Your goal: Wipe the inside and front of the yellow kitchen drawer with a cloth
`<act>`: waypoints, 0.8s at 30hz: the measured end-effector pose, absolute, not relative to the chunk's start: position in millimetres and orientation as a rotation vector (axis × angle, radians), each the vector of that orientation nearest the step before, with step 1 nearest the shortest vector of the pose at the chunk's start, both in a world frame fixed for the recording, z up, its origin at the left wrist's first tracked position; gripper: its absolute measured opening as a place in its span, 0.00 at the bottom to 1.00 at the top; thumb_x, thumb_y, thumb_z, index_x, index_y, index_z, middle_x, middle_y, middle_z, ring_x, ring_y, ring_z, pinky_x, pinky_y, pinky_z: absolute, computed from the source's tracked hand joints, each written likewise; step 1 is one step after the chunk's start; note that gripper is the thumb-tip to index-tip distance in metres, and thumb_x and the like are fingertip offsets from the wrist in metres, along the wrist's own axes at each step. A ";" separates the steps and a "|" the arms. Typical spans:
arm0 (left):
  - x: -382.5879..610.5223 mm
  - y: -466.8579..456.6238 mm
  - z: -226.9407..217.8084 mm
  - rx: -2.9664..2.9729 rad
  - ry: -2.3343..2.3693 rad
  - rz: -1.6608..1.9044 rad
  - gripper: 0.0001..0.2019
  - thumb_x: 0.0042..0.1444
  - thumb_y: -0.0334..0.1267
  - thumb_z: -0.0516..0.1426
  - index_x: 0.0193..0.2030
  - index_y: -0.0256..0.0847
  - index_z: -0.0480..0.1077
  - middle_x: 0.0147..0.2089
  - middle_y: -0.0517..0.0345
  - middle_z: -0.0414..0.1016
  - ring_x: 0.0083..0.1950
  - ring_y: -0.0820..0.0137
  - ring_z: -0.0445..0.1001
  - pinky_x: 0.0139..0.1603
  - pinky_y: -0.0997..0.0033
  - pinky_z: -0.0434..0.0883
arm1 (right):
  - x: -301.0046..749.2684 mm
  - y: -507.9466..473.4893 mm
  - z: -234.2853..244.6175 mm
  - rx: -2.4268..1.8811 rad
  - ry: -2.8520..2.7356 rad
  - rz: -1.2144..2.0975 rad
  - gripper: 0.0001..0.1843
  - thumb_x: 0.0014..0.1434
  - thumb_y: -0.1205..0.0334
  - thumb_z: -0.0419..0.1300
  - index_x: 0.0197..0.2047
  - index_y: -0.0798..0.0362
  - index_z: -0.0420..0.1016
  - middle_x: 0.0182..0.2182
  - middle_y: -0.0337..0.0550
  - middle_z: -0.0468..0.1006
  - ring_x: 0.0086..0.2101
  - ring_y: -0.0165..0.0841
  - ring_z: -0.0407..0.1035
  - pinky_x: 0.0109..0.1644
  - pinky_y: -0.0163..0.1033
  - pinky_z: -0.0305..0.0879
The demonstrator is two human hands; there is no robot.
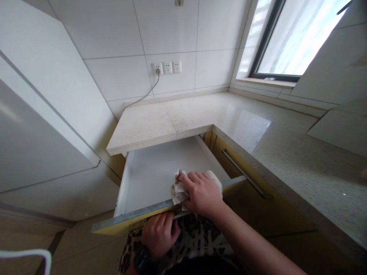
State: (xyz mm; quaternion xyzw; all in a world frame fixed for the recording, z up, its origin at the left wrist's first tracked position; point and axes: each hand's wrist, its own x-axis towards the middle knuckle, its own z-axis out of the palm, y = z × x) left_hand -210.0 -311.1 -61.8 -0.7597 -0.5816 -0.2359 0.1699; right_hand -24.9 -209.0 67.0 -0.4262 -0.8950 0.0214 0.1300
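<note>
A white drawer (149,172) stands pulled out under the pale stone countertop (200,114); nothing lies on its white bottom but the cloth. My right hand (202,193) presses a crumpled white cloth (179,189) against the drawer's inside, near its front edge, fingers curled over the cloth. My left hand (159,233), with a dark watch at the wrist, grips the metal handle on the drawer's yellow front (126,219) from outside.
A second yellow cabinet front with a long metal bar handle (243,173) stands at right angles on the right. A white appliance side (43,114) fills the left. Wall sockets (168,68) with one plugged cable sit above the counter. A window (295,38) is at the upper right.
</note>
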 end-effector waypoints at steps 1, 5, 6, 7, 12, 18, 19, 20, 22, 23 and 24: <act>-210.4 -311.3 -62.3 -2.153 -1.649 -0.668 0.06 0.57 0.36 0.55 0.35 0.43 0.74 0.28 0.57 0.75 0.30 0.63 0.73 0.31 0.62 0.64 | -33.3 -212.0 67.4 -1.196 -2.619 0.077 0.35 0.49 0.53 0.66 0.61 0.48 0.67 0.44 0.49 0.77 0.43 0.44 0.68 0.45 0.45 0.56; -213.0 -312.1 -69.1 -2.135 -1.649 -0.659 0.06 0.55 0.36 0.57 0.28 0.44 0.72 0.27 0.55 0.74 0.29 0.63 0.72 0.31 0.62 0.64 | -54.6 -219.2 67.1 -1.068 -2.665 0.099 0.35 0.49 0.50 0.66 0.59 0.48 0.67 0.43 0.48 0.76 0.41 0.44 0.67 0.43 0.46 0.55; -213.7 -312.2 -71.2 -2.138 -1.652 -0.654 0.06 0.55 0.36 0.57 0.27 0.44 0.72 0.27 0.55 0.74 0.29 0.62 0.72 0.31 0.62 0.64 | -56.2 -219.8 66.7 -1.059 -2.666 0.101 0.35 0.49 0.50 0.66 0.59 0.48 0.67 0.43 0.47 0.76 0.41 0.44 0.67 0.42 0.46 0.55; -214.3 -312.3 -73.1 -2.140 -1.654 -0.650 0.06 0.55 0.37 0.58 0.27 0.44 0.72 0.27 0.55 0.74 0.29 0.62 0.72 0.31 0.61 0.64 | -56.5 -220.0 66.2 -1.055 -2.665 0.105 0.35 0.49 0.50 0.66 0.59 0.48 0.67 0.43 0.47 0.76 0.41 0.44 0.67 0.42 0.46 0.55; -213.6 -312.5 -71.9 -2.131 -1.642 -0.671 0.05 0.55 0.37 0.57 0.33 0.43 0.74 0.28 0.55 0.75 0.30 0.61 0.73 0.31 0.61 0.65 | -43.8 -218.3 64.9 -1.039 -2.612 0.166 0.34 0.52 0.47 0.64 0.61 0.45 0.66 0.45 0.46 0.76 0.43 0.43 0.68 0.45 0.45 0.55; -209.8 -311.8 -59.5 -2.190 -1.658 -0.685 0.06 0.58 0.35 0.55 0.39 0.44 0.74 0.31 0.57 0.76 0.32 0.64 0.74 0.34 0.62 0.66 | -6.0 -203.9 63.5 -1.168 -2.478 0.180 0.33 0.53 0.51 0.62 0.62 0.45 0.67 0.46 0.46 0.78 0.44 0.42 0.71 0.48 0.44 0.59; -209.8 -311.8 -59.2 -2.196 -1.661 -0.692 0.06 0.59 0.35 0.55 0.39 0.44 0.74 0.31 0.58 0.76 0.32 0.64 0.74 0.34 0.62 0.66 | 3.9 -199.4 62.6 -1.195 -2.458 0.172 0.33 0.53 0.52 0.62 0.62 0.45 0.67 0.46 0.46 0.78 0.44 0.42 0.71 0.49 0.43 0.60; -209.9 -311.8 -59.5 -2.198 -1.664 -0.703 0.07 0.59 0.35 0.55 0.40 0.44 0.74 0.32 0.58 0.77 0.33 0.64 0.75 0.35 0.62 0.66 | 14.9 -194.6 61.5 -1.225 -2.435 0.160 0.32 0.53 0.54 0.62 0.62 0.45 0.68 0.48 0.46 0.78 0.45 0.42 0.72 0.50 0.43 0.61; -210.6 -312.2 -61.1 -2.197 -1.669 -0.724 0.07 0.59 0.35 0.55 0.42 0.45 0.73 0.32 0.59 0.77 0.33 0.65 0.75 0.36 0.62 0.66 | 38.9 -184.7 58.8 -1.291 -2.388 0.121 0.33 0.52 0.57 0.62 0.62 0.44 0.68 0.51 0.46 0.78 0.47 0.42 0.72 0.52 0.43 0.63; -210.9 -312.5 -62.0 -2.199 -1.669 -0.731 0.07 0.59 0.35 0.55 0.42 0.45 0.73 0.32 0.59 0.77 0.33 0.65 0.74 0.36 0.62 0.66 | 51.1 -180.1 57.2 -1.328 -2.361 0.094 0.33 0.52 0.58 0.62 0.62 0.44 0.68 0.52 0.46 0.77 0.48 0.43 0.72 0.52 0.44 0.64; -211.2 -312.8 -62.7 -2.201 -1.672 -0.733 0.06 0.59 0.35 0.55 0.42 0.45 0.73 0.32 0.59 0.77 0.33 0.65 0.74 0.36 0.61 0.66 | 62.7 -175.8 55.6 -1.368 -2.333 0.066 0.33 0.52 0.59 0.62 0.62 0.44 0.67 0.53 0.45 0.77 0.49 0.43 0.72 0.53 0.44 0.65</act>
